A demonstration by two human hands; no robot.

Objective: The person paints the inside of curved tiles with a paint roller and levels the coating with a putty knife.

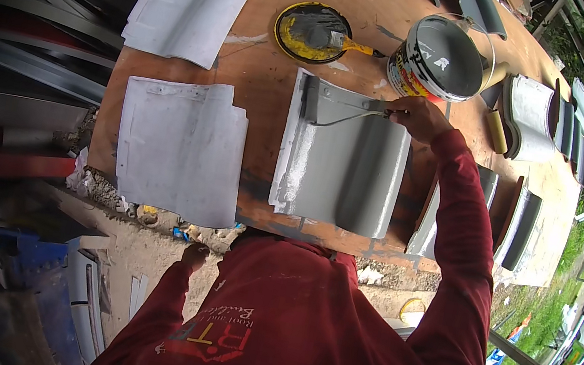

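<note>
My right hand [420, 119] is closed round the handle of a paint roller. The roller's grey sleeve [312, 100] lies against the upper left part of a curved roof tile [367, 176], joined to the handle by a bent wire frame. Grey paint coats most of this tile, with a wet shine on its left side; a pale strip shows along the left edge. Low beside my body, off the table's front edge, my left hand [195, 255] hangs with its fingers curled and nothing visible in them.
Two unpainted whitish tiles [180, 151] lie to the left on the wooden table [255, 168]. Behind the tile stand a paint bucket [446, 61] and a yellow-rimmed lid [305, 40] with a brush [351, 44] on it. More tiles [530, 119] lie right.
</note>
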